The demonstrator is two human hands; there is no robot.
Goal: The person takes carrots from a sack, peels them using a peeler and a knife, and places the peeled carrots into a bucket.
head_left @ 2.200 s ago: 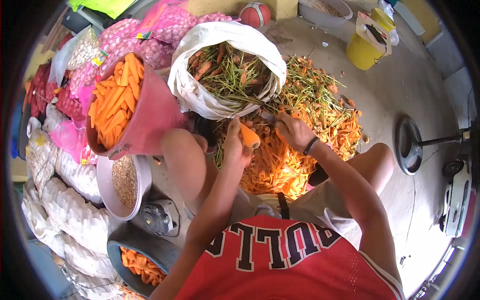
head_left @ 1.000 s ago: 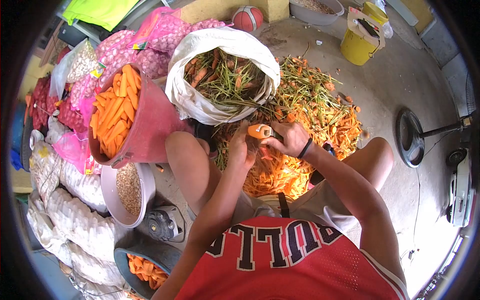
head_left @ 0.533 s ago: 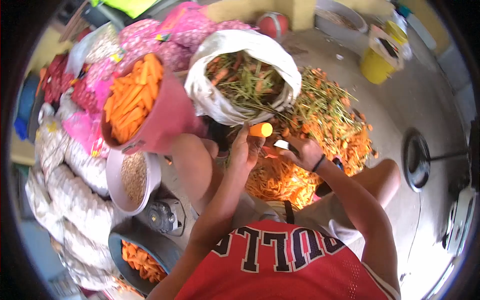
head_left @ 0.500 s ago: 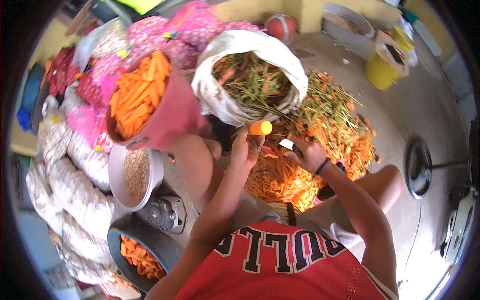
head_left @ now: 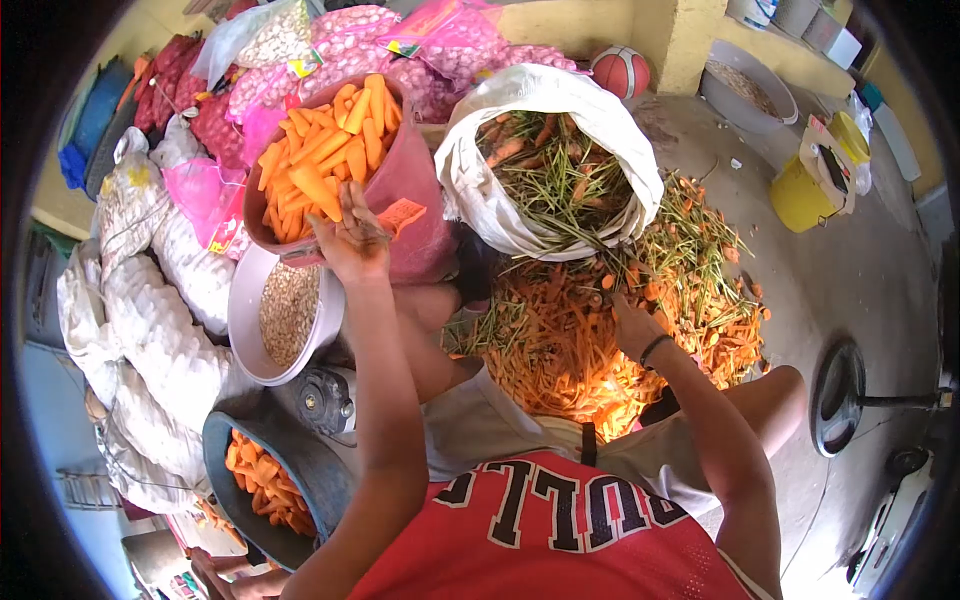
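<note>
1. Left hand (head_left: 355, 240): fingers loosely extended at the rim of the red bucket (head_left: 422, 175); contact with the nearest carrot cannot be told.
2. Peeled carrots (head_left: 325, 145): heaped inside that bucket; lower layers hidden.
3. Right hand (head_left: 637, 328): placed over the peelings (head_left: 560, 350); fingertips lost against them, so whether anything is pinched cannot be told.
4. White sack (head_left: 465, 185): greens and unpeeled carrots held; depth unseen.
5. Blue-grey tub (head_left: 325, 470): partly covered by the left forearm.
</note>
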